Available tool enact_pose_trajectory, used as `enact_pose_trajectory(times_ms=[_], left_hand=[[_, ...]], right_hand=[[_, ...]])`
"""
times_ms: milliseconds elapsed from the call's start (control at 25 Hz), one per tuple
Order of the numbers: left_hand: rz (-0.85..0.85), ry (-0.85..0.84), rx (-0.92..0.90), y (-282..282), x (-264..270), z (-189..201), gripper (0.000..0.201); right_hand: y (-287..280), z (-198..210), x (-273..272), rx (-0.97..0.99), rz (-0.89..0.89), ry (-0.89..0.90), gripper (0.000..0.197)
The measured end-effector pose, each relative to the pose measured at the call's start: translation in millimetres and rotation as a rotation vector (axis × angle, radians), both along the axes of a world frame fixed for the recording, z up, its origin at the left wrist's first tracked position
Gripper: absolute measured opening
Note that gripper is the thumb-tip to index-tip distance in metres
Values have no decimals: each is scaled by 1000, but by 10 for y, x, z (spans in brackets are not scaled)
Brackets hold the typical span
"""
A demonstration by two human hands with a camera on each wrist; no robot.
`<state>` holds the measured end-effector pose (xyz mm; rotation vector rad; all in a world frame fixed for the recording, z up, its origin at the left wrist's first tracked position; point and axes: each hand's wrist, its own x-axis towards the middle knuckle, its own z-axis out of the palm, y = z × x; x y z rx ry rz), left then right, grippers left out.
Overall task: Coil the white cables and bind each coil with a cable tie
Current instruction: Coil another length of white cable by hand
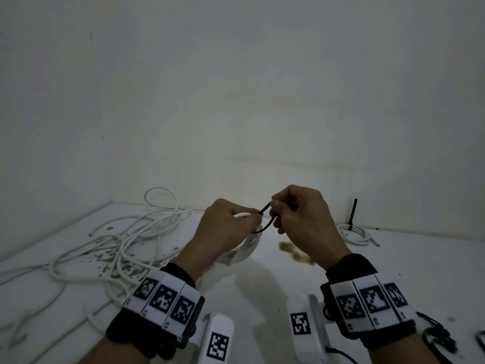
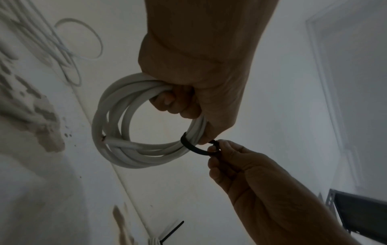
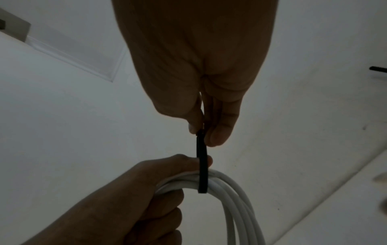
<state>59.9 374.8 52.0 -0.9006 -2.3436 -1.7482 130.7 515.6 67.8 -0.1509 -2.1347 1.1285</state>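
- Far left on the counter (image 1: 262, 290), a loose tangle of white cables (image 1: 126, 240) sprawls in smooth, round loops over a patch where the white surface is chipped and speckled grey.
- The left hand (image 1: 223, 227) curls round a white coil (image 2: 117, 132) held above the counter; its grip is closed on the bundled strands.
- The coil is several turns of thick, glossy, round cable, making a neat ring.
- A black cable tie (image 2: 194, 147), flat and matte, loops around the strands just beside the left fingers.
- The right hand (image 1: 301, 222) pinches the tie's ends between thumb and fingertips, a narrow grip closed on the strap.
- A brownish stain (image 1: 294, 252) marks the counter below the right hand.
- Further right, near the wall, a finished coil (image 1: 354, 233) lies flat, its own black tie sticking straight up.
- Both wrists wear black bands with white blocks printed in black square patterns.
- The head view hides most of the held coil behind the left hand; the left wrist view shows the full ring and a cut cable end with a coppery tip.
- Only the right wrist view shows the strap flat across the top of the strands, against the left thumb (image 3: 194, 163).
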Motion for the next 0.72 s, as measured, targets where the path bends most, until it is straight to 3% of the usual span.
enact_pose_trajectory(times_ms=[440,720], left_hand=[[47,66,-90,-26,39,78,17],[32,23,-51,-53,1,97,18]], right_hand=[[-22,-82,-49,-51,-29,49,17],[-89,-102,-63,-55,-34,90,15]])
